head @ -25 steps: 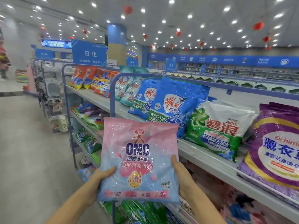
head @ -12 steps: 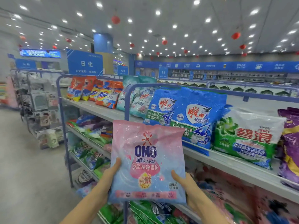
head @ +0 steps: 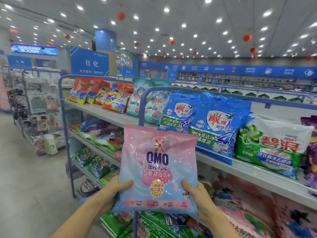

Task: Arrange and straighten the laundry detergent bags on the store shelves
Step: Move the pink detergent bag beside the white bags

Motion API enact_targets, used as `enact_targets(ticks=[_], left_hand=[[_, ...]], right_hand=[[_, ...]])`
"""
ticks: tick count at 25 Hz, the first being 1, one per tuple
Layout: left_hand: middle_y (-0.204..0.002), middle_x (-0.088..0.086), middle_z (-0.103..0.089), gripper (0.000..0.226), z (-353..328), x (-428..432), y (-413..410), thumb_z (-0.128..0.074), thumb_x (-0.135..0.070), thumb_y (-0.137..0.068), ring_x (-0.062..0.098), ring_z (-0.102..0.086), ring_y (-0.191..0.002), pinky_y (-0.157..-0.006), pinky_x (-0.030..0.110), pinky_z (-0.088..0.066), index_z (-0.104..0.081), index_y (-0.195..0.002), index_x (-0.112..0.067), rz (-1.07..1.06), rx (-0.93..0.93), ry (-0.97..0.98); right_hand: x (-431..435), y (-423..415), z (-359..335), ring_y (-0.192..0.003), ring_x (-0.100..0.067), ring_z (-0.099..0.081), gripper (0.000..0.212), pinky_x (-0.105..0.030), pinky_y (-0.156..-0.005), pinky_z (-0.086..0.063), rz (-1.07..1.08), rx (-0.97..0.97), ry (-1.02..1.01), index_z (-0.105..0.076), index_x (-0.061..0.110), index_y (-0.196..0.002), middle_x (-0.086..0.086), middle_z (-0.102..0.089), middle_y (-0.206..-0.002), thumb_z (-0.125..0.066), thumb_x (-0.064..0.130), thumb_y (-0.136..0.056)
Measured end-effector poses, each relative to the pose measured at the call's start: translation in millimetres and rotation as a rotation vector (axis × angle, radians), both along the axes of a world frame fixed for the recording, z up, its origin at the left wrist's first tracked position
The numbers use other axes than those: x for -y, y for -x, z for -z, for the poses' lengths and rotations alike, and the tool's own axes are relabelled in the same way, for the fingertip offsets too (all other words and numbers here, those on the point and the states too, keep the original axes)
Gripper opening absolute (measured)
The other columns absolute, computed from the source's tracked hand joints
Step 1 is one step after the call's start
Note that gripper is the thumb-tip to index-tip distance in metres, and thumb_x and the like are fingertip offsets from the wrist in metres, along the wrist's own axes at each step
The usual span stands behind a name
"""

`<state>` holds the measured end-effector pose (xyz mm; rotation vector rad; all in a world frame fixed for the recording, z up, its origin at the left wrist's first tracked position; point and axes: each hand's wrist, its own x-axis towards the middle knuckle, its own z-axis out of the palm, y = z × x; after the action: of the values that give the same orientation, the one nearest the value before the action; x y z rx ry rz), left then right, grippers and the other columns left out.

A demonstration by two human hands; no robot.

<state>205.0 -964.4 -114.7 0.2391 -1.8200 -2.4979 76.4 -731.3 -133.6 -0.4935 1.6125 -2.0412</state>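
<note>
With left hand [head: 115, 190] and right hand [head: 199, 194] clamping the OMO bag [head: 157, 162] low, carry it upright toward seemingly matching pink bags [head: 243, 208] at four o'clock.

I am standing on grey floor [head: 25, 186]; ceiling spotlights [head: 166, 9] are shining, red lanterns [head: 121, 15] are hanging, a blue sign [head: 89, 63] is facing me

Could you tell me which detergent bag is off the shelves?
The pink OMO bag, gripped by the left hand and right hand; the others sit on shelves.
</note>
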Motion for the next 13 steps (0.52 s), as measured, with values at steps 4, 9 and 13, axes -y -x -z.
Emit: enact_targets(ticks=[4,9,13], left_hand=[[-0.106,0.025,-0.068,0.104,0.4,-14.6,15.5,-0.097,-0.022,-0.019,0.038,-0.068,-0.090,-0.069,0.041,-0.059,-0.058,-0.112,0.002,0.140,-0.053,0.071],[-0.105,0.028,-0.067,0.093,9.3,-50.6,38.3,-0.097,-0.017,-0.018,0.041,-0.068,-0.086,-0.067,0.044,-0.059,-0.064,-0.103,0.002,0.266,-0.026,-0.021],[-0.106,0.024,-0.068,0.097,9.7,-106.4,59.9,-0.097,-0.016,-0.023,0.036,-0.069,-0.087,-0.067,0.040,-0.059,-0.058,-0.111,0.001,0.440,0.007,0.030]], right_hand=[[-26.1,0.5,-3.7,-0.088,-0.032,-0.070,0.087,-0.039,-0.066,-0.058,0.023,-0.017,0.010,-0.057,0.003,-0.117,-0.016,-0.071,-0.102,-0.089,0.040,-0.045],[-84.7,-11.3,3.2,-0.108,-0.026,-0.063,0.095,-0.038,-0.088,-0.053,-0.014,-0.042,-0.189,-0.058,0.014,-0.117,-0.006,-0.068,-0.115,-0.090,0.051,-0.036],[-149.0,-30.0,28.5,-0.101,-0.032,-0.065,0.104,-0.041,-0.088,-0.053,0.216,-0.020,-0.252,-0.059,0.007,-0.113,-0.013,-0.071,-0.106,-0.094,0.045,-0.024]])
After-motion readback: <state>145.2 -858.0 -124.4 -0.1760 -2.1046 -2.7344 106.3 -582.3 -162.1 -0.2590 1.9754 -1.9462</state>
